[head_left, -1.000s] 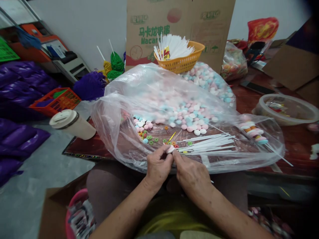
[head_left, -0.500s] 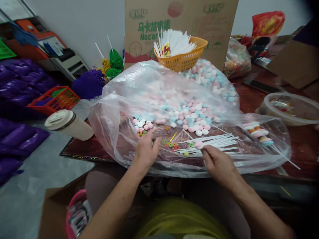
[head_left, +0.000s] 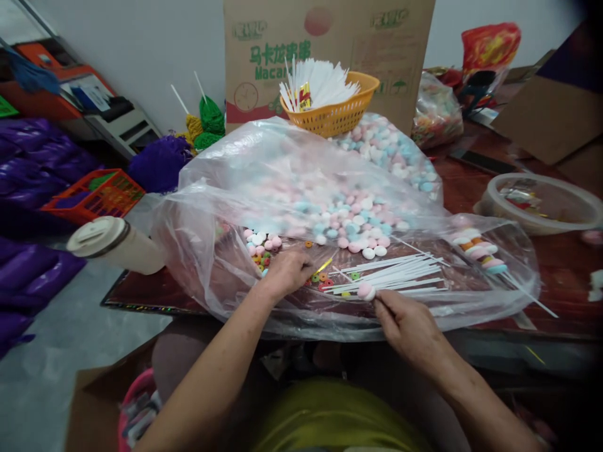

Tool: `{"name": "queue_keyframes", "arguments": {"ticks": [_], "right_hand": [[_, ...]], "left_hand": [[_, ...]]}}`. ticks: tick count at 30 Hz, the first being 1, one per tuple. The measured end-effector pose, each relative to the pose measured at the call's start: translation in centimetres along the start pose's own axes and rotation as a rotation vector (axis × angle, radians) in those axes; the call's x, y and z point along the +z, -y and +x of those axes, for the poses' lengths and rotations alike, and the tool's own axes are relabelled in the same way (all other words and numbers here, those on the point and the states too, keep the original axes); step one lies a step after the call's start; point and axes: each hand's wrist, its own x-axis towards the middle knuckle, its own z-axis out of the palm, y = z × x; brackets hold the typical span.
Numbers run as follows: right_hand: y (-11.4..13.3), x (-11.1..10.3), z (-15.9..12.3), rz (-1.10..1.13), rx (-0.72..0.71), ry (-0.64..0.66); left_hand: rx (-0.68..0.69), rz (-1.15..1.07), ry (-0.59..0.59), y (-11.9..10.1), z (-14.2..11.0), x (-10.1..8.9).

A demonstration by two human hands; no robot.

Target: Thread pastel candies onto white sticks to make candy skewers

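Observation:
A big clear plastic sheet (head_left: 226,207) lies on the brown table with a heap of pink, blue and white round candies (head_left: 351,220) on it. My left hand (head_left: 285,271) rests palm down among small coloured ring candies (head_left: 320,279), fingers curled on them. My right hand (head_left: 407,323) pinches a white stick with a pink and white candy (head_left: 365,290) threaded on its tip. A bundle of loose white sticks (head_left: 400,273) lies just beyond it. A finished candy skewer (head_left: 478,248) rests at the right.
An orange basket (head_left: 342,113) of white sticks stands before a cardboard box (head_left: 325,44). A lidded cup (head_left: 110,242) lies at the table's left edge. A clear bowl (head_left: 541,204) is at the right. Purple bags (head_left: 32,182) and an orange crate (head_left: 92,194) fill the floor at left.
My hands were together pressing a candy onto a stick. They have parted: the left has gone to the ring candies, the right has moved right holding the stick with the candy.

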Motion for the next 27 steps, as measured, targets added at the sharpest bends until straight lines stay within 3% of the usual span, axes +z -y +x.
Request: {"name": "queue_keyframes", "arguments": {"ticks": [4,8,11,15,19,22,24,27], "right_hand": [[0.5,0.0,0.7,-0.034,-0.002,-0.032],[0.2,-0.6,0.4,-0.055,-0.034,-0.087],[-0.5,-0.8,-0.5,-0.068,-0.030,-0.108],[-0.6,-0.3,-0.7,-0.034,-0.015,-0.081],[1.4,0.9,2.2,0.017,-0.038,-0.006],[3.4,1.7,5.3,-0.006,-0.059,0.045],[4.3,2.3,6.9,-0.049,-0.053,0.108],[5.2,3.4,7.8,-0.098,-0.019,0.204]], "left_hand": [[-0.066,0.009,-0.059,-0.9,2.4,-0.6],[-0.061,0.002,-0.104,-2.3,5.8,0.1],[-0.054,-0.028,-0.091,-2.2,6.2,0.3],[-0.090,-0.158,-0.110,0.1,2.8,-0.4],[-0.355,-0.759,-0.197,2.0,-2.1,-0.6],[-0.423,-1.162,-0.225,2.3,-4.8,0.0],[-0.453,-1.253,-0.282,2.2,-6.0,0.6],[-0.461,-1.163,-0.279,2.2,-6.7,1.5]]}}
